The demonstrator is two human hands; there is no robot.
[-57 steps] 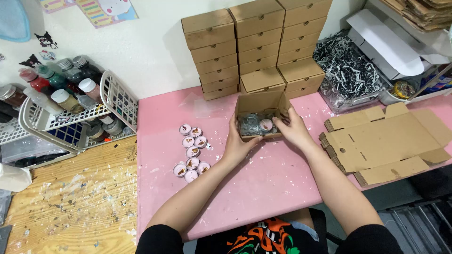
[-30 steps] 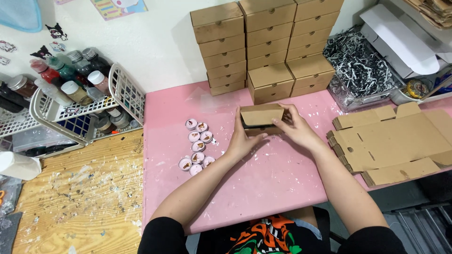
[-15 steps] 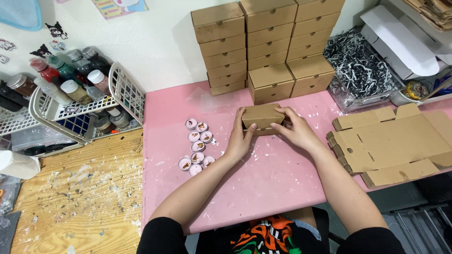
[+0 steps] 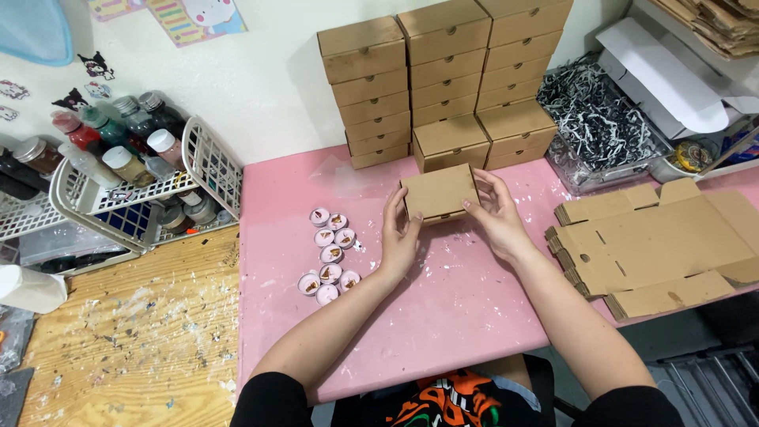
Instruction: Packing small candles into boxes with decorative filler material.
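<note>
A small brown cardboard box, lid closed, is held between both hands just above the pink table. My left hand grips its left side and my right hand grips its right side, thumbs on the front edge. Several small pink tealight candles lie in a cluster on the table left of my left hand. Three stacks of closed brown boxes stand against the wall just behind the held box.
A pile of flat unfolded cardboard blanks lies at the right. A clear tray of black and white shredded paper sits at the back right. White wire baskets with paint bottles stand at the left above a paint-speckled wooden surface.
The box was open with shredded paper and a candle inside; its lid has been folded down and shut. Both hands now hold the closed box, lifted slightly toward the stacks.
</note>
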